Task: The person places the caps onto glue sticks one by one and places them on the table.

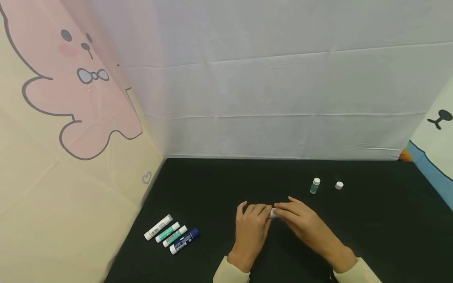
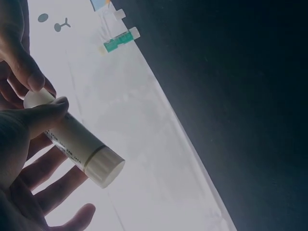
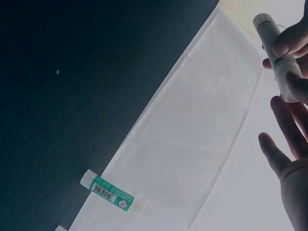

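Near the front middle of the table in the head view, my left hand [image 1: 250, 230] grips a white glue stick [image 2: 79, 139] with its thumb along the barrel. In the left wrist view its ridged base points away from the palm. The thumb of my right hand [image 1: 306, 224] pinches the other end, over the white cap [image 3: 290, 89], and some of its other fingers are spread. Most of the stick is hidden by the hands in the head view. Beyond them stands a green-labelled glue stick [image 1: 314, 187], with a loose white cap [image 1: 339, 185] to its right.
At the left lie a white glue stick [image 1: 158, 227], two green-labelled glue sticks [image 1: 168, 232] and a dark blue one [image 1: 185, 241], side by side at a slant. The black table [image 1: 219, 177] meets a pale cloth wall [image 1: 247, 137] at the back.
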`<state>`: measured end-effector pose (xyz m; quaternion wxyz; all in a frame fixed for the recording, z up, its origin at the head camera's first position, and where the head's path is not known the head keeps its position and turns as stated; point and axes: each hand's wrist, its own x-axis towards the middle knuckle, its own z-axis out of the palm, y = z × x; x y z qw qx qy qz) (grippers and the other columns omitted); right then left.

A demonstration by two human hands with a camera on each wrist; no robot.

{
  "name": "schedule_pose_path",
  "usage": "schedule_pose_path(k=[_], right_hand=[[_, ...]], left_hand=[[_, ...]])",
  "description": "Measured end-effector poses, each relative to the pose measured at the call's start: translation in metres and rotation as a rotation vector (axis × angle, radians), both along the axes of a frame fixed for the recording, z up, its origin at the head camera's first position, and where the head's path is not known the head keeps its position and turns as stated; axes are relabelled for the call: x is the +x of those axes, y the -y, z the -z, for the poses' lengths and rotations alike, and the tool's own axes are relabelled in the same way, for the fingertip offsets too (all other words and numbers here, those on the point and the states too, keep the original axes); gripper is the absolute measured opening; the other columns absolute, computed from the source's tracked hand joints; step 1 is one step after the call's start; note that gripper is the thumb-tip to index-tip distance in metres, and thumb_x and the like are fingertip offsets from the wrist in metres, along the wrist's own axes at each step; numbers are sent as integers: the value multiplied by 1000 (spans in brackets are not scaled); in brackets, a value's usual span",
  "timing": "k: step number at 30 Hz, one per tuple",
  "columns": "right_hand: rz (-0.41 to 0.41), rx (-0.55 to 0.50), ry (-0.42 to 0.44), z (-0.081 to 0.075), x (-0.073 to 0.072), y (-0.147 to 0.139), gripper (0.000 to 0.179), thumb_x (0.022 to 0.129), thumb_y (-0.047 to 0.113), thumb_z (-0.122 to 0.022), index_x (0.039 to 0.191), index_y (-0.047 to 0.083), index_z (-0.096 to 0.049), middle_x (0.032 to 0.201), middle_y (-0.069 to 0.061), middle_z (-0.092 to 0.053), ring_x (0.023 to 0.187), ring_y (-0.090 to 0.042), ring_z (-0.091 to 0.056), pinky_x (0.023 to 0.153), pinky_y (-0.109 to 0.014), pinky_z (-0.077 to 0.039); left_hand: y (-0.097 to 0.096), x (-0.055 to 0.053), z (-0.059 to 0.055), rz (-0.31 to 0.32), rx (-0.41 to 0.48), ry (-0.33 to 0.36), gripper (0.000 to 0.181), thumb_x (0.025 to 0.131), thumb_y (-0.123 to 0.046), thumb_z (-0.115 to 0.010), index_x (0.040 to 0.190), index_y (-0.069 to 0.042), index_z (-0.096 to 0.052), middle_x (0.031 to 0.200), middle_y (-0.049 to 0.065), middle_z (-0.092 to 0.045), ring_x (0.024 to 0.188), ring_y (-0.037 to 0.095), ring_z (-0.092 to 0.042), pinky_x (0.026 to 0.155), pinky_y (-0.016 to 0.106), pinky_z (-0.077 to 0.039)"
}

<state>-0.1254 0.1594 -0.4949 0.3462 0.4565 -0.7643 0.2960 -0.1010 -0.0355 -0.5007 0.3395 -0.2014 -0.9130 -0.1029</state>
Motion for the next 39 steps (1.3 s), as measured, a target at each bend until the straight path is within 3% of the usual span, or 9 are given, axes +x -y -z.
schedule_pose_path(k=[9,16,39], right_hand=[[17,53,40,2,3,0,51,116,34,-38,113,6,-80,117,-8,-77,103,-26,-74,123,-24,-32],[15,50,17,0,5,1,49,116,33,-40,113,7,-80,117,-6,-77,103,-26,-74,122,-24,-34],[9,40,37,0,1,-19,46,116,30,-43,109,2,-79,112,-11,-77,101,-28,-73,122,-24,-34]], left_hand=[[8,5,2,-18,-4,37,25,81,-29,-93,103,-22,-83,101,-10,-78,91,11,-73,94,46,-58],[17,10,2,-39,-14,42,30,77,-28,-96,103,-21,-83,101,-9,-79,89,11,-73,91,42,-58],[71,17,10,-161,7,106,32,74,-24,-97,102,-17,-82,99,-5,-79,86,16,-74,90,46,-57]])
